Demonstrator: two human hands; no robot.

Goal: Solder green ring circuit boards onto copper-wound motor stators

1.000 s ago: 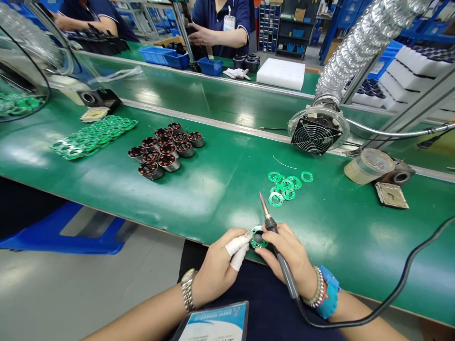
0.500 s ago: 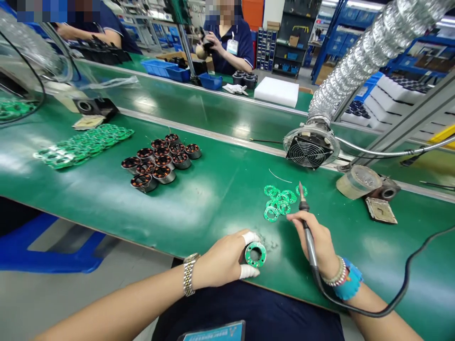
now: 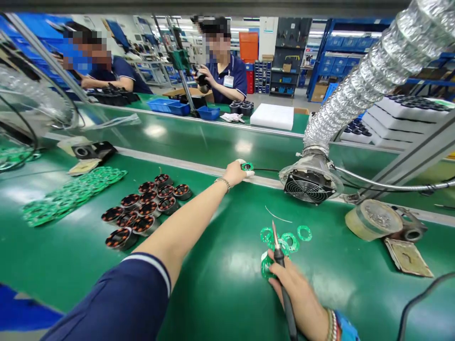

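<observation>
Green ring-shaped circuit board point(image 3: 247, 166): rim-gripped, left hand point(image 3: 234, 174); black metal-tipped soldering iron point(image 3: 279, 257): gripped, right hand point(image 3: 302, 290), presumably angled to free fingertips point(image 3: 276, 268).

A white block point(image 3: 272, 116) right of a blue bin point(image 3: 209, 113), a dark rack point(image 3: 287, 49) and orange panel point(image 3: 248, 46) behind.

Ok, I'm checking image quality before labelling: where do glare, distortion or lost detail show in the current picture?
Head view: pale glare on the green table; head view: the left sleeve looks stretched toward the corner, probably wide-lens distortion; head view: blue plastic at lower left looks soft; head view: the green ring in the left hand is too small for fine detail.
</observation>
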